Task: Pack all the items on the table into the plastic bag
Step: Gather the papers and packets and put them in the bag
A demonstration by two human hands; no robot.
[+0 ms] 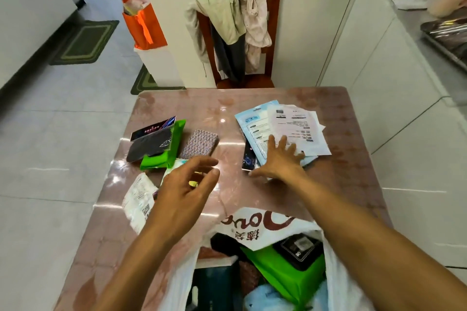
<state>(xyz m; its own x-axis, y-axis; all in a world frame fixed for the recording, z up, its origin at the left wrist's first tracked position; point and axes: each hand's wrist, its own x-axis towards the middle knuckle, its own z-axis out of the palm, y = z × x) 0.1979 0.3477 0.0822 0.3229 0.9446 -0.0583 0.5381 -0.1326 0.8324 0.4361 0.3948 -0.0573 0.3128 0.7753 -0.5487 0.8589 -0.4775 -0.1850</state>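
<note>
Right hand: The right hand [278, 159] lay flat with fingers [283, 142] spread and straight, pressing on the near edge of a stack of pale blue and white packets [285, 126] on the right side of the tabletop [227, 108]; it gripped nothing.
Left hand: The left hand [187, 182] hovered over the middle-left of the tabletop, fingers loosely curved and apart, holding nothing. A small yellow item [193, 183] showed just beneath the palm; contact could not be told.
Beside the right hand: A dark printed card [249, 159] lay partly under the packet stack, touching the thumb side of that hand.
Left group: A grey patterned pouch [199, 144], a green package [164, 146] with a black cloth item [149, 146] on top, and a dark card with pink print [154, 129] lay close together beyond the left hand.
Near the left wrist: A white labelled packet [140, 199] lay by the tabletop's left edge, partly hidden by the forearm.
Plastic bag: The white plastic bag [255, 227] with red lettering stood open at the near edge, between the forearms, already holding a green package [283, 275], a black boxed item [298, 250] and pale blue packaging [265, 295].
Background: A wooden chair [271, 33] draped with clothes [227, 20] stood beyond the far edge.
</note>
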